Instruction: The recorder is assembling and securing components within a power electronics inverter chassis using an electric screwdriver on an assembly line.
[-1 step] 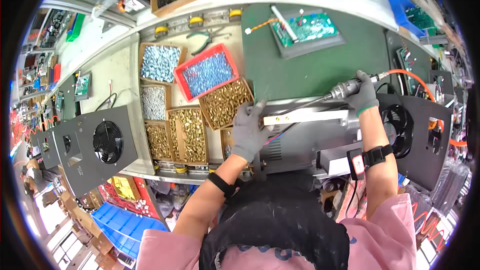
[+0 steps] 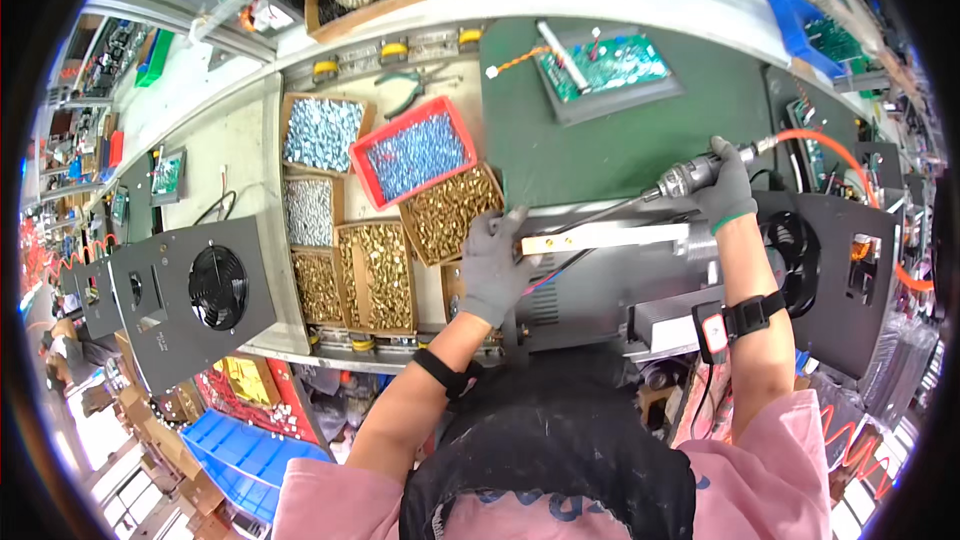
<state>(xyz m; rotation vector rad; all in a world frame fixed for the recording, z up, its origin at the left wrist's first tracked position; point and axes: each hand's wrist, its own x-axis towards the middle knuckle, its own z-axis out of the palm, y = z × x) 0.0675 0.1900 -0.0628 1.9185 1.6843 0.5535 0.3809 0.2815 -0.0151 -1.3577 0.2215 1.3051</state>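
My right hand [image 2: 725, 190], in a grey glove, is wrapped round a metal air screwdriver [image 2: 685, 180] with an orange hose. Its long thin bit [image 2: 615, 208] points left toward my other hand. My left hand [image 2: 492, 268], also gloved, is at the left end of a dark metal chassis [image 2: 600, 290]. Its fingers are bent together by the end of a pale flat bar [image 2: 610, 238] lying along the chassis. What is between those fingertips is too small to make out. Red and blue wires [image 2: 545, 282] run beside the bar.
Left of the chassis stand cardboard boxes of brass fasteners [image 2: 375, 275] and silver screws [image 2: 322, 130], plus a red tray [image 2: 360, 172]. Pliers [image 2: 402, 90] lie behind them. A green circuit board [image 2: 620, 65] rests on the green mat [image 2: 580, 155]. A black fan panel [image 2: 180, 340] is farther left.
The whole view has shifted very slightly. Both hands, the screwdriver and the chassis keep practically the same places relative to one another.
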